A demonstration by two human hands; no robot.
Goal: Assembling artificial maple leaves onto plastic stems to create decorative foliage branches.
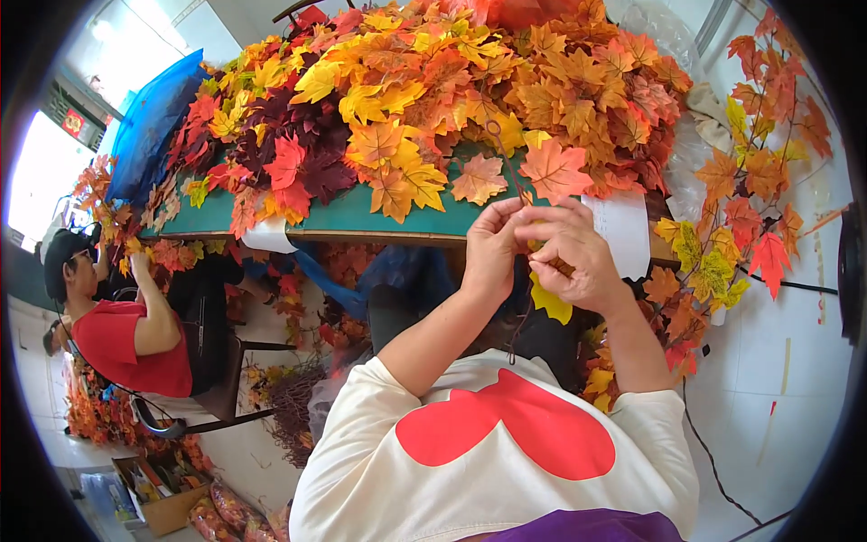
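Note:
In front of my chest, at the table's near edge, I hold a thin brown artificial vine stem (511, 167) with a small loop at its upper end. My left hand (492, 242) is closed, thumb and fingers pinching the stem. Close against it, my right hand (573, 257) is closed too, its bent fingers on the same stem; the exact spot they pinch is hidden. An orange-red maple leaf (554, 170) shows just above my fingers. Below them hangs a yellow leaf (551, 300). The stem's lower end dangles toward my shirt.
A large heap of artificial maple leaves (433, 77) covers the green-topped table (361, 213). White paper (619, 230) hangs at its edge. Leafy garlands (722, 226) hang at my right. At left, a person in red (135, 334) sits handling leaves; a cardboard box (172, 508) stands on the floor.

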